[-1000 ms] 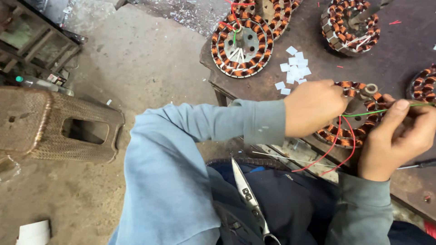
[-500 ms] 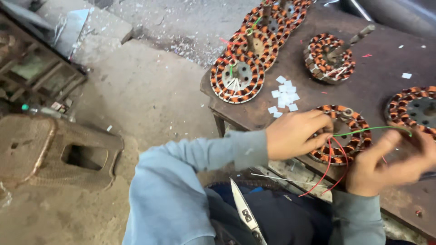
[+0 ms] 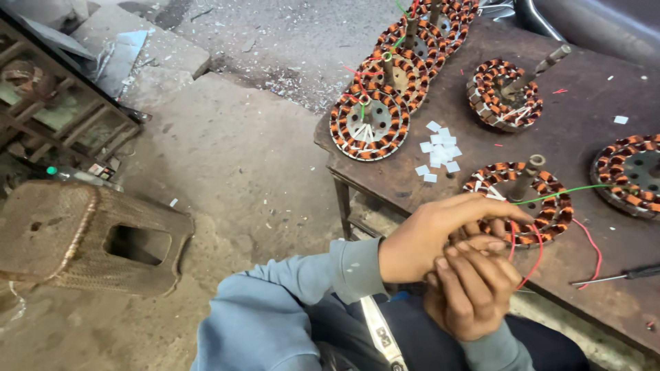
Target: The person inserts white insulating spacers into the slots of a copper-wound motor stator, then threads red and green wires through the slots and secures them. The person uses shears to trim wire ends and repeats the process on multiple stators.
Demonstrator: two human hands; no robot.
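Both my hands meet at the table edge: my left hand (image 3: 440, 237) curls over my right hand (image 3: 474, 292), fingers pinching red wires (image 3: 533, 264) from the copper-wound round stator (image 3: 519, 199); small white paper squares (image 3: 438, 150) lie beyond.

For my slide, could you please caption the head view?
Both hands meet at a copper-wound round stator trailing red and green wires.

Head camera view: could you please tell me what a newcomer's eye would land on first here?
Most striking are the round copper-wound stator coils: one sits at the brown workbench's near edge with red and green wires trailing from it, and a row stretches to the back. Just in front, the left hand and right hand meet over the red wires. Small white paper slips lie mid-bench, and a woven brown stool stands on the floor at left.
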